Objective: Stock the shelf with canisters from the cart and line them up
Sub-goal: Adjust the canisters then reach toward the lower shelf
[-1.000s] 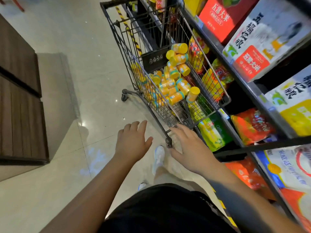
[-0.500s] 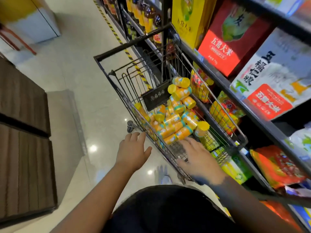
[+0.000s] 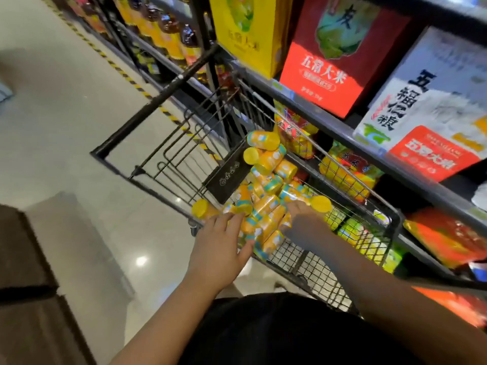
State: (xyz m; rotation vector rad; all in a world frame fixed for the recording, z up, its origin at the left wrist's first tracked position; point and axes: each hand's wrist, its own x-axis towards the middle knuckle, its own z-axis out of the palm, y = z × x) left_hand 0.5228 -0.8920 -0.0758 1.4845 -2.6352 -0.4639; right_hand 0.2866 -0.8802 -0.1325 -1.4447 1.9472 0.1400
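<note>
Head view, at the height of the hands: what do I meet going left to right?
First the brown panel → floor → left hand → canisters → right hand → cart corner → orange bag.

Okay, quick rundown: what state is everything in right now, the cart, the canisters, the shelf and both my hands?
cart, parked beside the shelf, loaded with canisters.
canisters, heaped on their sides in the cart, none lifted out.
shelf, stocked with boxes and bags; no canisters on it in view.
left hand, open, fingers straight over the heap.
right hand, down among the canisters; grip unclear.
</note>
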